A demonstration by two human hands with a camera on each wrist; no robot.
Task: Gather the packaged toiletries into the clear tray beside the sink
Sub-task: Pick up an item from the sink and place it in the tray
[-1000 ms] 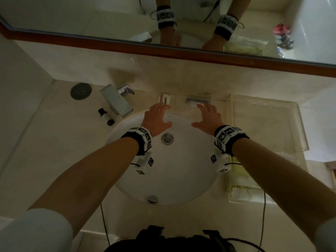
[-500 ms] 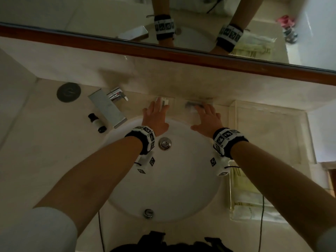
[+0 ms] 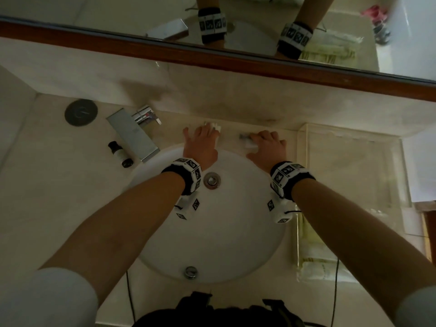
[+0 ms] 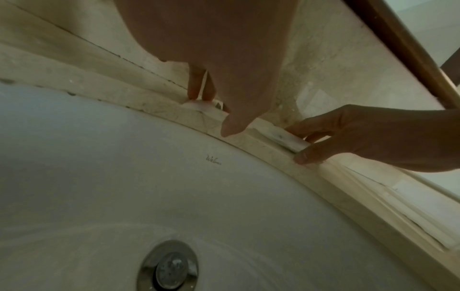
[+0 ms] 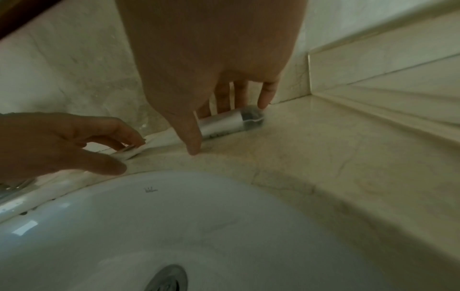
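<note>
Two small packaged toiletries lie on the counter ledge behind the white sink (image 3: 212,232). My left hand (image 3: 201,143) reaches over the left one, a flat white packet (image 3: 215,125) (image 4: 199,104). Its fingertips (image 4: 194,92) touch the packet's top, and the thumb stays apart at the basin rim. My right hand (image 3: 266,145) curls round a white wrapped tube with a dark end (image 3: 246,140) (image 5: 231,123), fingers behind it and thumb in front. The clear tray (image 3: 354,175) stands right of the sink, its wall (image 5: 361,65) close beside my right hand.
Yellow-green packets (image 3: 315,258) lie in the tray's near end. A chrome faucet (image 3: 134,135), a small dark-capped bottle (image 3: 120,154) and a round metal disc (image 3: 81,112) sit left of the sink. The wall and a wood-framed mirror (image 3: 236,60) rise just behind the ledge.
Both hands have reached further back, from above the basin onto the two packets. The right fingers have closed round the tube, and the left fingertips now lie on the white packet.
</note>
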